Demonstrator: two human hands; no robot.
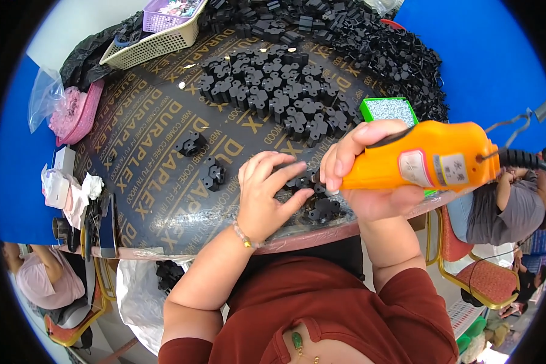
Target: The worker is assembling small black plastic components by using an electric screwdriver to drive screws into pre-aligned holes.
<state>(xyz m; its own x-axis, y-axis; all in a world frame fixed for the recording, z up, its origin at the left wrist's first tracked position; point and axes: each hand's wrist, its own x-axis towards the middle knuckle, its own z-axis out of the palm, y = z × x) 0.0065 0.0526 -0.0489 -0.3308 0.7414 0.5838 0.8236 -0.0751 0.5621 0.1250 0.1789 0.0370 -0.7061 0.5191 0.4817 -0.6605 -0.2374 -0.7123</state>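
My right hand [370,151] is wrapped round an orange electric screwdriver [424,155], whose body points left and whose cord leaves on the right. Its tip is down at a small black plastic part [294,184] near the table's front edge. Thumb and index finger of my left hand [264,197] close round that part from either side; the other fingers are bent above it. The exact contact is partly hidden by both hands. Another black plastic part [324,210] lies just below the tip. To the left of my left hand stand two more black parts [213,175].
Rows of black parts [273,85] stand mid-table, with a heap of loose black pieces [400,54] behind. A green tray [416,111] of small silvery pieces sits at right. Baskets [151,51] and a pink basket [91,112] line the far left. People sit on both sides.
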